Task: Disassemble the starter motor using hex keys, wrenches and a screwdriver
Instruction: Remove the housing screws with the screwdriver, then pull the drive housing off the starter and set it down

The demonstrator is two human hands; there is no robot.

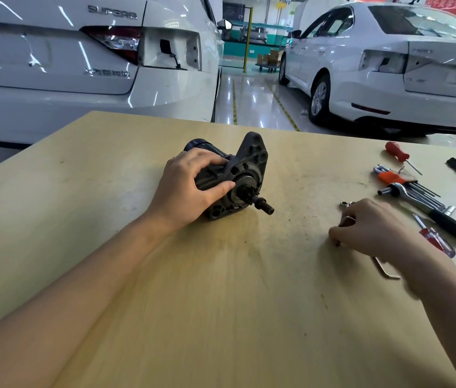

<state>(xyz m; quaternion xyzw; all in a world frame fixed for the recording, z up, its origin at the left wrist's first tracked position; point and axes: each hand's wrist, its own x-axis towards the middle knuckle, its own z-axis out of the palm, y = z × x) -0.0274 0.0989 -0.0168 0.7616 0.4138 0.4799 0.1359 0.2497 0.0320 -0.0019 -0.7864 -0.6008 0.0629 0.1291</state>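
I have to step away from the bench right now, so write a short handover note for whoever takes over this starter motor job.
Left hand grips the starter motor, lying on its side on the table, pinion shaft toward you.
Right hand curls over a bent hex key and a small fastener beside the tools.
To the right: hex key set, ratchet wrench, two red-handled screwdrivers.
Done: perhaps one fastener out; unclear.
Left: the housing looks assembled; separate it.
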